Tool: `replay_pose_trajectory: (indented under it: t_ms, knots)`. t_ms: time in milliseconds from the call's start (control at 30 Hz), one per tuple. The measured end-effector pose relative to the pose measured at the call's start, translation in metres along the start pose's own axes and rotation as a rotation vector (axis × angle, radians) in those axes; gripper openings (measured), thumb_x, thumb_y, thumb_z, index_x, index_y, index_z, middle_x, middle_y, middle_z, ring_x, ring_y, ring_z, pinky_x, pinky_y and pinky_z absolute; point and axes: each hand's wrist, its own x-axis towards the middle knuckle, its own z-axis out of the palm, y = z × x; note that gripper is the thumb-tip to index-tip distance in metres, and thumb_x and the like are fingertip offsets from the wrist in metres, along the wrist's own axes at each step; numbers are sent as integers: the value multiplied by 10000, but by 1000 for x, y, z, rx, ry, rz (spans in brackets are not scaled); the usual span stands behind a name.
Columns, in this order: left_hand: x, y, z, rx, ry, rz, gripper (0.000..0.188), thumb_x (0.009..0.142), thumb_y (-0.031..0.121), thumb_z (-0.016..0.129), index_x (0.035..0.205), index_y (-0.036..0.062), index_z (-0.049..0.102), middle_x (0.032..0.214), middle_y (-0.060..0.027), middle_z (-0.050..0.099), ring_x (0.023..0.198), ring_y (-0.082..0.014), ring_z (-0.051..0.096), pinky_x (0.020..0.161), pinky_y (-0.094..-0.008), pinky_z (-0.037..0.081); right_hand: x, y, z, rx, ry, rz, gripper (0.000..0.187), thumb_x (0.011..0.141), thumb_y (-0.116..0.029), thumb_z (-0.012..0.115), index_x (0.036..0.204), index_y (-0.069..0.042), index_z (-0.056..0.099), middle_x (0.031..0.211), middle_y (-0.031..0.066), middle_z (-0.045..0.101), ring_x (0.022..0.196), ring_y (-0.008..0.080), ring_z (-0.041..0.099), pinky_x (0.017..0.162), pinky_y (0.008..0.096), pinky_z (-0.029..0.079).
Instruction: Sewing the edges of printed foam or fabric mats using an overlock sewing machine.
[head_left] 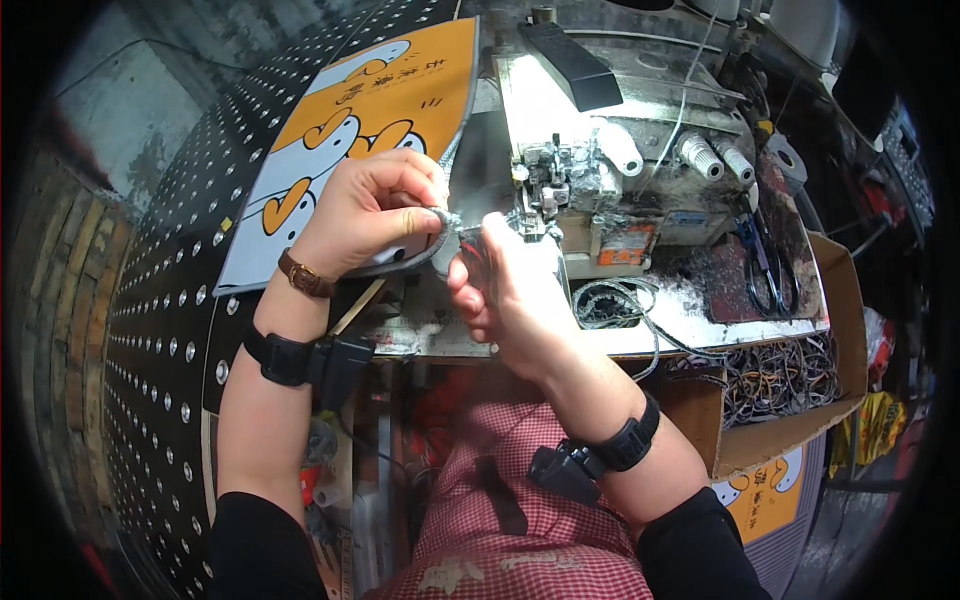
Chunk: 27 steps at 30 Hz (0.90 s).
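Observation:
An orange and white mat (430,85) printed with cartoon ducks lies slanting across the left of the work table, its rim bound in grey edging. My left hand (375,210) pinches a frayed bit of that grey edging at the mat's near right corner, thumb against forefinger. Close beside it, my right hand (515,290) is closed around a small dark tool with a red part, which looks like thread snips (476,250); the fingers cover most of it. The snips' tip is near the pinched edging; I cannot tell whether they touch.
A lint-covered sewing machine (640,215) with a lit needle area stands just beyond my right hand. Loose grey cord (615,300) coils on the table. Scissors (765,270) lie at the right. A cardboard box (845,330) of trimmings sits at the right edge. A black dotted surface (165,310) extends left.

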Motion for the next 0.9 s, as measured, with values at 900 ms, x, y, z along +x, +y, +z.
replay_pose_trajectory:
  t_ms: [900]
  knots:
    - [-294,37,67,-1074,326,-601,593,886,368,453,1283,-53,321,1268,-182,423,1081,-305,504,876,-364,437,-20,-36,45,-901,-193,-594,372,723,58,497,1089,10,547,804,180,627,821,184,629,720,275,476]
